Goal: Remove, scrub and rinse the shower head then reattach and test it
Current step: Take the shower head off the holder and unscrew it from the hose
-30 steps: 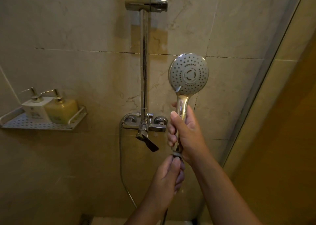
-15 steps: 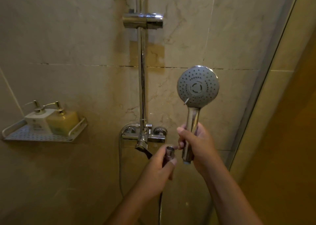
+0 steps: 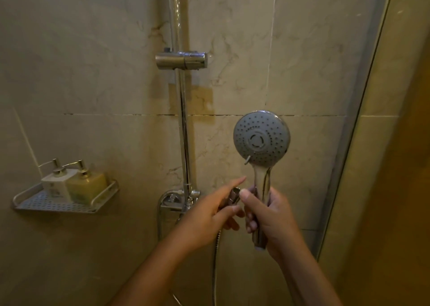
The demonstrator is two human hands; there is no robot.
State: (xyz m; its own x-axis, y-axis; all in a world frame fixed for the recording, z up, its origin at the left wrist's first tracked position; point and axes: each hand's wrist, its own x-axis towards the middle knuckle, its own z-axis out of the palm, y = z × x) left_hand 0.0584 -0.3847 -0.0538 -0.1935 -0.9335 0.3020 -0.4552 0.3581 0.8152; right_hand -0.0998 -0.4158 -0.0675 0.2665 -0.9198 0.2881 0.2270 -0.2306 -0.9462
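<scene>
The shower head (image 3: 261, 138) stands upright, off its hose (image 3: 216, 254). The right hand (image 3: 272, 222) wraps its handle. The left hand (image 3: 207, 215) pinches the hose end.

Bare wall right of the rail (image 3: 183, 129); shelf (image 3: 58, 207) with 2 bottles (image 3: 72, 184) blocks left.

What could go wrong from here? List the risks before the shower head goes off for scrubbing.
1. The left hand pinches the hose nut with only some fingers; if it slips, the loose hose could swing against the mixer valve or wall.
2. The right hand grips the shower head low on its smooth chrome handle, head up, so it may slide or tip and drop.
</scene>
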